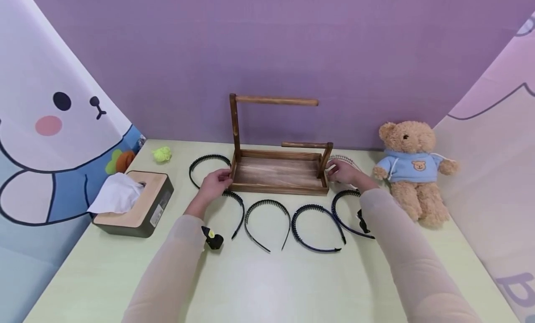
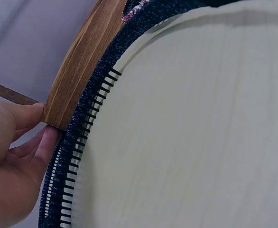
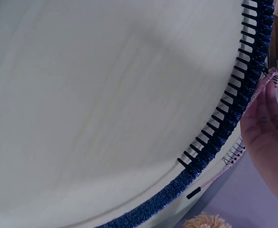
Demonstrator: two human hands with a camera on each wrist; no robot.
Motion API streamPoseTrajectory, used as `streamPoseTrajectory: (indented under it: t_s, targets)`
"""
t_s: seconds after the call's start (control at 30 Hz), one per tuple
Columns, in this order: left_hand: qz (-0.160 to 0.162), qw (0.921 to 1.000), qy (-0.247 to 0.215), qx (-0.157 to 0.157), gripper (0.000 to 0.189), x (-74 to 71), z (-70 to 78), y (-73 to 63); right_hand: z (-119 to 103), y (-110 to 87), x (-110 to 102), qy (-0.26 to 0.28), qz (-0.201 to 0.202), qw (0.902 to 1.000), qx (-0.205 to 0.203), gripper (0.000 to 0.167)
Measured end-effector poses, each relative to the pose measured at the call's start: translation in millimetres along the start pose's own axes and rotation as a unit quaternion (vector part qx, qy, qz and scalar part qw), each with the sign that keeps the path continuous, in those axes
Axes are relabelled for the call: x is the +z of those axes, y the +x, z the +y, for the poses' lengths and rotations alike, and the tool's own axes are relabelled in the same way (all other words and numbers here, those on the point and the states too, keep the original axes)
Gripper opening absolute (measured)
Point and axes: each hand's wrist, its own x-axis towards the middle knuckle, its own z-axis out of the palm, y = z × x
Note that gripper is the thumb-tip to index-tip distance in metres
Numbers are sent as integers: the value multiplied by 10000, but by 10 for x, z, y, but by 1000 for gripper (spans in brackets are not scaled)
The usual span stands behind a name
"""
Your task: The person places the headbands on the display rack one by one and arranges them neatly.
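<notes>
A brown wooden rack, a shallow tray with a tall bar and a lower bar, stands at the back middle of the table. At its left front corner my left hand pinches the tray, thumb above and fingers beneath in the left wrist view. My right hand grips the right end, partly cut off in the right wrist view. A pale pink headband lies against the right fingers. Around the rack lie several toothed headbands, among them a grey one and a navy one in front.
On the left are a tissue box and a yellow-green ball. A teddy bear in a blue top sits at the right. Behind the rack rises a purple backdrop, with printed panels on both sides.
</notes>
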Motion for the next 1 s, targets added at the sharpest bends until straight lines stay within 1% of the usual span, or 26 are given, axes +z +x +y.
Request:
streamPoseTrajectory:
  t_s: [0.13, 0.2, 0.43, 0.57, 0.67, 0.73, 0.9, 1.0]
  targets:
    - [0, 10000, -83, -37, 41, 14, -7, 6, 34, 5, 3, 338, 4, 9994, 56, 31]
    - [3, 9999, -117, -26, 41, 16, -13, 14, 58, 9, -7, 401, -19, 9992, 65, 29]
    - [0, 10000, -69, 3, 42, -2, -57, 28, 105, 10, -54, 363, -301, 9989, 48, 26]
    - [-9, 10000, -72, 15, 42, -5, -69, 31, 146, 13, -79, 286, -394, 9988, -78, 25]
    - [13, 9999, -112, 40, 41, 1, -75, 34, 180, 8, -99, 334, -477, 9981, -218, 25]
    - [40, 9999, -118, 47, 41, 3, -73, 33, 188, 1, -112, 408, -509, 9976, -233, 26]
    - [56, 9999, -118, 16, 40, 7, -59, 16, 162, -50, -138, 551, -557, 9968, -132, 28]
    - [70, 9999, -146, 31, 40, 4, -49, 5, 136, -74, -145, 521, -528, 9972, -82, 32]
